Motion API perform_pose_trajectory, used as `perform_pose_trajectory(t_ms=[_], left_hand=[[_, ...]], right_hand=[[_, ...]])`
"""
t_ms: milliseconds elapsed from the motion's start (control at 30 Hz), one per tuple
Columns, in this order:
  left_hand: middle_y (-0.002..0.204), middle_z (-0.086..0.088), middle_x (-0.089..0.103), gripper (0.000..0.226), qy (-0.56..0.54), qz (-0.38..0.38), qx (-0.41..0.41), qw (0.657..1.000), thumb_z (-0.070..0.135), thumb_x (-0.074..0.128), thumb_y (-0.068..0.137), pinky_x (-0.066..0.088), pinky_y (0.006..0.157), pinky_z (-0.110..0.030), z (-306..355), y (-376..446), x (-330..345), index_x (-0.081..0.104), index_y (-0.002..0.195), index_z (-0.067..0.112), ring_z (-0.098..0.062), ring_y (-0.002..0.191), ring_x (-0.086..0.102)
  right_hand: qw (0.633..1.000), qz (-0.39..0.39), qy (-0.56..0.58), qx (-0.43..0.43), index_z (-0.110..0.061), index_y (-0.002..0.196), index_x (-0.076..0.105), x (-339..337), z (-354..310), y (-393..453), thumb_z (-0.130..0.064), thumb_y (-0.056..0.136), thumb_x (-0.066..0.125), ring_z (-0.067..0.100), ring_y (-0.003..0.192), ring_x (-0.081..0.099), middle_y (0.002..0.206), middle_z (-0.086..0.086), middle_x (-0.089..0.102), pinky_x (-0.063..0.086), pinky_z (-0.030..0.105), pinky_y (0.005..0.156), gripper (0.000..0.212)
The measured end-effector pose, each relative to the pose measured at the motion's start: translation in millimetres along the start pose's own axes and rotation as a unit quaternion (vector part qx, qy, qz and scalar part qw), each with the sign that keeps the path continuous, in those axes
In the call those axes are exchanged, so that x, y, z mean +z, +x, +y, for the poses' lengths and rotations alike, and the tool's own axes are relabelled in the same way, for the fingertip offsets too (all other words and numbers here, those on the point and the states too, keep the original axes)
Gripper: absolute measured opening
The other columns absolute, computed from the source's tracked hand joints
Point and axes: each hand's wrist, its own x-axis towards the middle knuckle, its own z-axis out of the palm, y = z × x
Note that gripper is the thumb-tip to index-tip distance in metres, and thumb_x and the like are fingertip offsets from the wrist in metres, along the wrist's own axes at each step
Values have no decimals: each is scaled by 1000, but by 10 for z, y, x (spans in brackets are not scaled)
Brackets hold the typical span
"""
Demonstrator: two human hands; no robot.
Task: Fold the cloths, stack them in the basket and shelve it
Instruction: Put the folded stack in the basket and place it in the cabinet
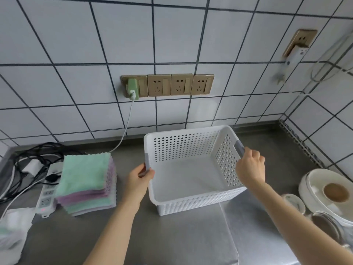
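Currently, the left hand [141, 176] and right hand [250, 165] each grasp a grey handle of the empty white perforated basket [191, 203] on the steel counter [172, 240]. The cloth stack [86, 182] lies just left, nearest the left hand.

The steel counter [191, 236] bears a white basket [191, 203], stacked cloths [86, 184], power strip [46, 196] and dishes [324, 188].

Two bare forearms, left hand [138, 180], right hand [250, 167], no sleeves
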Motion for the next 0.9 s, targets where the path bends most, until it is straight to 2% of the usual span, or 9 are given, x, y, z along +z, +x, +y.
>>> perform_pose_trajectory(t_ms=[100,167,333,400,467,600,700,800,900], left_hand=[[103,7,69,26,-25,-2,-11,1000,18,62,87,53,88,-33,-71,21,-116,64,112,28,-13,96,66],[105,6,65,30,-49,12,-5,999,12,59,91,55,81,-26,-87,26,-299,60,119,22,-15,95,66],[92,-1,69,15,-48,93,36,994,12,59,92,54,66,-19,-173,91,-981,67,100,22,-15,82,69],[88,-3,71,17,-50,134,31,989,8,59,90,55,65,-22,-260,151,-1245,67,91,24,-16,76,68],[88,-5,71,16,-48,174,20,983,6,59,90,56,68,-26,-369,225,-1514,68,94,19,-17,75,69],[86,-1,70,11,11,272,30,962,11,61,89,50,73,-27,-579,373,-1889,70,96,12,-20,82,66],[89,-1,66,14,32,311,5,950,13,62,88,43,70,-25,-681,489,-2104,68,100,13,-19,86,61],[100,-1,63,25,7,249,-54,967,20,65,87,42,77,-29,-836,654,-2200,61,110,13,-20,94,60],[99,3,59,29,-3,148,-103,984,19,65,88,42,77,-28,-978,728,-2188,54,114,14,-17,94,57]], right_hand=[[995,6,60,-79,-3,139,34,-43,-481,-294,-8,89,47,37,124,34,137,20,39,27,46,107,52],[979,-16,133,-153,-5,139,36,-14,-962,-593,-10,92,49,32,126,35,136,16,41,27,42,109,49],[926,-97,212,-298,-11,135,42,243,-2139,-1294,-12,92,50,24,120,44,129,6,51,34,28,100,43],[910,-143,228,-316,-11,134,43,394,-2497,-1485,-14,93,48,24,120,45,130,6,51,36,28,98,42],[899,-190,239,-313,-10,131,45,591,-2820,-1644,-16,94,47,24,119,46,128,7,51,38,30,98,38],[910,-250,243,-225,-9,133,43,1040,-3227,-1711,-29,98,44,25,121,47,132,8,49,39,34,101,41],[920,-286,235,-129,-7,134,38,1316,-3417,-1674,-41,96,45,32,121,44,134,13,43,37,41,103,52],[913,-323,248,-37,-6,137,33,1612,-3505,-1587,-53,89,51,36,123,43,137,14,38,36,43,104,69],[846,-400,341,91,-5,133,38,1891,-3437,-1503,-63,74,65,28,115,55,132,10,50,45,41,101,87]])
